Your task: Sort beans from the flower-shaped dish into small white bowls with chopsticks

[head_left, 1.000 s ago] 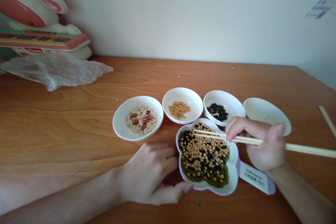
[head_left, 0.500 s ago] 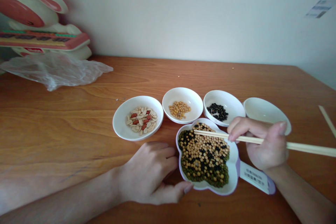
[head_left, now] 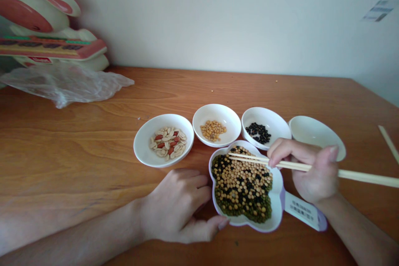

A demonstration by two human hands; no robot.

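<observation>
A pair of pale wooden chopsticks [head_left: 294, 166] is in my right hand [head_left: 314, 170], whose fingers are closed round them. Their tips, slightly apart, reach over the upper part of a white flower-shaped dish [head_left: 277, 212] with a purple rim and a labelled handle. Inside it lie mixed soybeans [head_left: 238, 170], black beans and green mung beans. My left hand [head_left: 183, 205] rests on the table at the dish's left side. Its fingers curl by the wall and its thumb touches the lower rim. Whether the tips pinch a bean is too small to tell.
Behind the dish stand a bowl of peanuts [head_left: 140, 149], a bowl of yellow beans [head_left: 232, 120], a bowl of black beans [head_left: 274, 120], and a white bowl [head_left: 314, 131] partly behind my right hand. A plastic bag [head_left: 71, 85] and toy keyboard [head_left: 52, 48] sit left; another pale stick [head_left: 388, 143] lies right.
My right hand has shifted slightly left with the chopsticks, and their tips have spread a little and moved up-left. My left hand and the dish stay in place.
</observation>
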